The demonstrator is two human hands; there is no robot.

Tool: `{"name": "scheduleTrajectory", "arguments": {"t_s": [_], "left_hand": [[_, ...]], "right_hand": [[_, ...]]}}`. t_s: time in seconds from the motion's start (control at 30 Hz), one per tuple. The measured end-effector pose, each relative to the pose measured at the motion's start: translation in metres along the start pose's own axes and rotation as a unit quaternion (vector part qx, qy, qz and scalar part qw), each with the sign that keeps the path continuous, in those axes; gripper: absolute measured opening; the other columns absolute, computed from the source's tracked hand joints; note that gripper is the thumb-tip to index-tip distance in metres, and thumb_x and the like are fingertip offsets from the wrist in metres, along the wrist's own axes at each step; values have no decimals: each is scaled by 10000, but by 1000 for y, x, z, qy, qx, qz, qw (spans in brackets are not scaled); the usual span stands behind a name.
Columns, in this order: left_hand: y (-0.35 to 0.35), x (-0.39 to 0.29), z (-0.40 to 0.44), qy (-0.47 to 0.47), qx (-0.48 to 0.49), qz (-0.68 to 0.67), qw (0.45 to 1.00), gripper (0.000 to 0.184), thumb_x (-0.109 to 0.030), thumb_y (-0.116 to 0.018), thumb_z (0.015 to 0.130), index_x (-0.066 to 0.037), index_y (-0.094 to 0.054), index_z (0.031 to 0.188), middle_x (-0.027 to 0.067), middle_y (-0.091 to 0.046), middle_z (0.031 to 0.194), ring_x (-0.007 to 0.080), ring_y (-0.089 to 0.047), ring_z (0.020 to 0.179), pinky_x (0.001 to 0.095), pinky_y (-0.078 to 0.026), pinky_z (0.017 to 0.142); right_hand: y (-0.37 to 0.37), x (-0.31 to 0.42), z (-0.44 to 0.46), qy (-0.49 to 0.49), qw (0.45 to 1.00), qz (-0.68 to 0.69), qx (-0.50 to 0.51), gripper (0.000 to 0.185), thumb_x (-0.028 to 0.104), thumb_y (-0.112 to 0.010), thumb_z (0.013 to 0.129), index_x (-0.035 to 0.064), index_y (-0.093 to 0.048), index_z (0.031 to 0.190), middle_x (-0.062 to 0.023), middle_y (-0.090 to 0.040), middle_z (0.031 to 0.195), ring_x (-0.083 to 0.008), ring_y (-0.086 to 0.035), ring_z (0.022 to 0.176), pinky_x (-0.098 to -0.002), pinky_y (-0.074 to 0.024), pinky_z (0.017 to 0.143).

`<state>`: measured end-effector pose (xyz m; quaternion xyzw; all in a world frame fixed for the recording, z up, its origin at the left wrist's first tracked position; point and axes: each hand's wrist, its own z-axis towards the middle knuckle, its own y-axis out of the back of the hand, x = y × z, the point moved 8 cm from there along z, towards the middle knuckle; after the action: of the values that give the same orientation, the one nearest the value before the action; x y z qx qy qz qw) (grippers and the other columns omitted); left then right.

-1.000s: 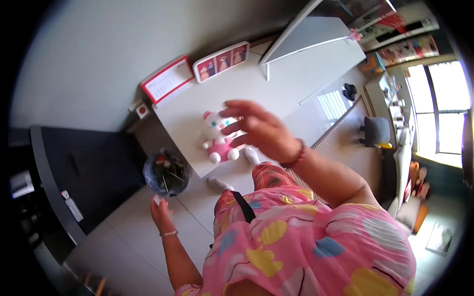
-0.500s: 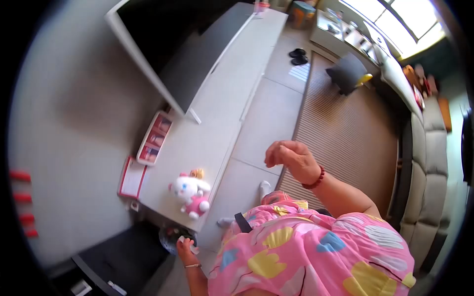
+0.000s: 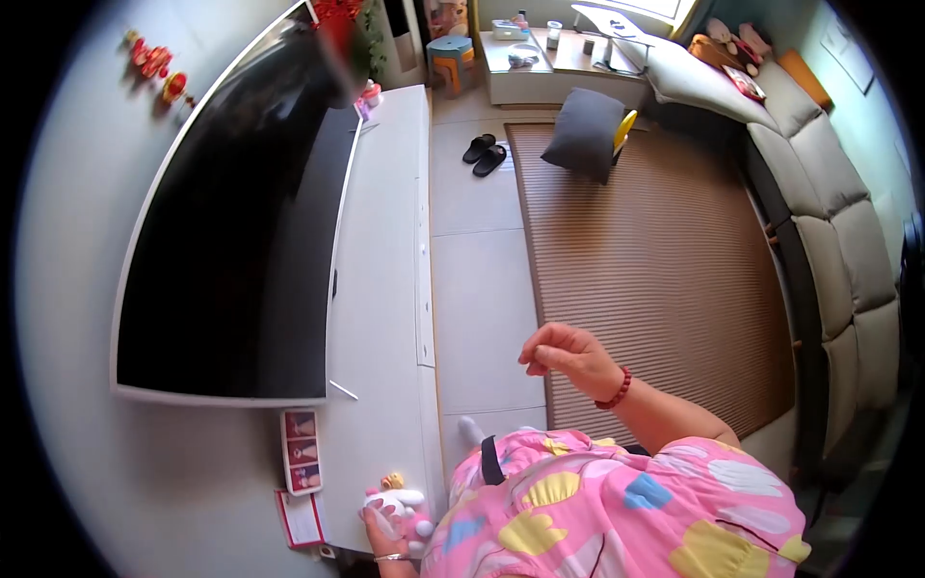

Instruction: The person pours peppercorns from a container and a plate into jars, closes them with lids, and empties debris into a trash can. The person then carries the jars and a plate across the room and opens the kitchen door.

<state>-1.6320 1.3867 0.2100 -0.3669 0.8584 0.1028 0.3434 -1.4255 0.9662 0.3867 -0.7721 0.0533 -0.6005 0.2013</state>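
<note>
My left hand (image 3: pixel 380 541) is at the bottom, in front of the white and pink plush toy (image 3: pixel 416 525) at the near end of the long white cabinet (image 3: pixel 381 289). Its fingers are bent around something pale that blends with the toy, so I cannot make out what it is. Over the striped mat's left edge hangs my right hand (image 3: pixel 568 354), its fingers curled together with nothing visible in them. A small yellow-brown figure (image 3: pixel 391 481) lies beside the toy.
A large television (image 3: pixel 241 231) stands on the cabinet, with a photo frame (image 3: pixel 303 451) and a red-edged calendar (image 3: pixel 301 518) nearer. Black slippers (image 3: pixel 489 159) lie on the tiles. A grey cushion (image 3: pixel 584 133) rests on the striped mat (image 3: pixel 646 260); a sofa (image 3: pixel 836 270) lines the right.
The view has swung toward the room, bringing in the whole television and sofa. My left hand has gone from beside the vase to the plush toy. My right hand's fingers, spread earlier, are now curled.
</note>
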Motion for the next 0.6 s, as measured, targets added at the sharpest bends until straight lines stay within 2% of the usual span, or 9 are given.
{"name": "scheduleTrajectory", "arguments": {"t_s": [0.13, 0.2, 0.27, 0.33, 0.4, 0.47, 0.5, 0.53, 0.6], "left_hand": [[-69, -50, 15, 55, 89, -13, 994, 504, -607, -473, 790, -134, -534, 954, 36, -538, 659, 132, -477, 467, 237, -316, 335], [-106, -59, 45, 93, 127, -15, 987, 487, -548, -457, 827, -78, -556, 913, 16, -529, 633, 126, -423, 437, 243, -287, 328], [-145, -71, 73, 105, 135, 14, 985, 461, -515, -464, 840, -68, -568, 881, 3, -519, 625, 113, -425, 437, 237, -271, 331], [-202, -88, 92, 86, 191, 95, 973, 422, -468, -471, 855, -58, -563, 885, 5, -512, 622, 107, -426, 438, 230, -269, 335], [-260, -101, 95, 96, 208, 120, 966, 375, -406, -471, 874, -41, -559, 888, 5, -505, 617, 103, -428, 442, 234, -282, 337], [-318, -109, 101, 64, 237, 156, 957, 347, -361, -455, 888, -29, -554, 894, 6, -503, 615, 99, -409, 427, 240, -275, 332], [-348, -111, 100, 65, 305, 157, 937, 254, -250, -448, 894, -16, -547, 910, 35, -556, 686, 133, -511, 518, 271, -403, 408], [-368, -107, 102, 66, 304, 160, 937, 254, -250, -448, 894, -16, -547, 910, 35, -556, 686, 133, -511, 518, 271, -403, 408], [-420, -104, 114, 38, 294, 74, 952, 176, -141, -447, 873, -4, -541, 933, 80, -600, 799, 195, -597, 702, 330, -506, 607]], "right_hand": [[3, 12, 24, 38, 999, -4, -14, 129, 138, -500, 901, 34, -565, 940, -23, -597, 899, -75, -557, 783, -219, -464, 736], [25, 15, 26, -10, 997, -29, -78, 140, 144, -494, 903, 29, -571, 920, -21, -595, 896, -77, -555, 781, -219, -465, 743], [48, 17, 27, -3, 993, -27, -115, 150, 144, -488, 902, 21, -574, 904, -25, -600, 862, -76, -554, 779, -220, -466, 734], [77, 29, 27, 65, 983, -71, -157, 157, 144, -484, 899, 15, -574, 901, -34, -603, 800, -77, -560, 745, -220, -471, 693], [100, 33, 24, 40, 977, -88, -192, 145, 122, -482, 888, 11, -574, 898, -44, -602, 754, -88, -573, 709, -217, -471, 646], [127, 47, 21, 2, 959, -52, -280, 134, 88, -468, 878, 5, -567, 912, -48, -605, 747, -106, -587, 686, -217, -472, 622], [144, 55, 26, 87, 959, 7, -268, 134, 21, -444, 864, 7, -558, 932, -47, -609, 795, -110, -594, 739, -223, -482, 639], [161, 59, 31, 86, 959, 9, -270, 134, 21, -444, 864, 7, -558, 932, -47, -609, 795, -110, -594, 739, -223, -482, 639], [201, 73, 49, 90, 945, 5, -314, 178, -35, -418, 851, 11, -553, 958, -49, -606, 866, -110, -591, 793, -236, -493, 671]]}}
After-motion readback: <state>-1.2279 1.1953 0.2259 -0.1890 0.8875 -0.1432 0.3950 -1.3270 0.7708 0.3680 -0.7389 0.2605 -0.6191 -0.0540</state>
